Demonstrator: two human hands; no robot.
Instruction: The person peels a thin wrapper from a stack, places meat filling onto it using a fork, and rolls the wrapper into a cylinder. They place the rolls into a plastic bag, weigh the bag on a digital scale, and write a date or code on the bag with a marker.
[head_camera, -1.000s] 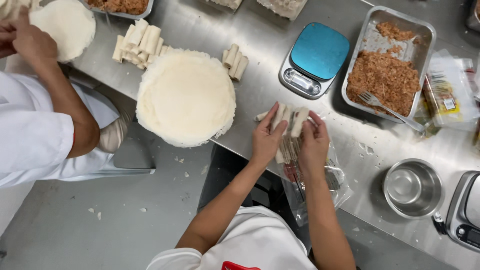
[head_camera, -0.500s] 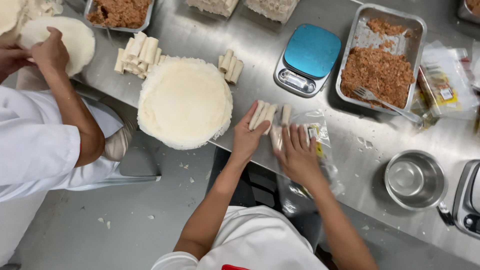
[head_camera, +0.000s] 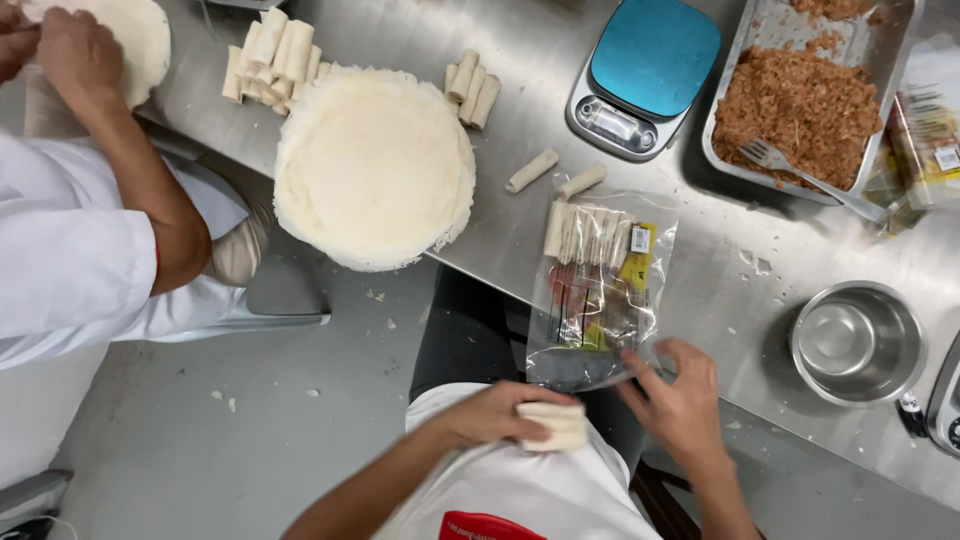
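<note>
My left hand (head_camera: 495, 412) is pulled back against my white apron and holds a small bunch of pale rolled pastry sticks (head_camera: 552, 424). My right hand (head_camera: 680, 390) grips the near edge of a clear plastic bag (head_camera: 598, 295) that lies on the steel table edge. Several rolls (head_camera: 585, 232) sit at the bag's far end, and two loose rolls (head_camera: 555, 176) lie just beyond it. A big round stack of thin white wrappers (head_camera: 373, 165) lies to the left of the bag.
A blue kitchen scale (head_camera: 645, 75) and a metal tray of shredded brown filling (head_camera: 800, 95) with a fork (head_camera: 800, 175) stand behind. A steel bowl (head_camera: 857, 340) sits at right. Piles of finished rolls (head_camera: 272, 55) lie far left, by a co-worker's arm (head_camera: 130, 150).
Both my hands have drawn back from the rolls on the table toward my body. The left one now carries some rolls, and the right one has taken hold of the bag's near edge.
</note>
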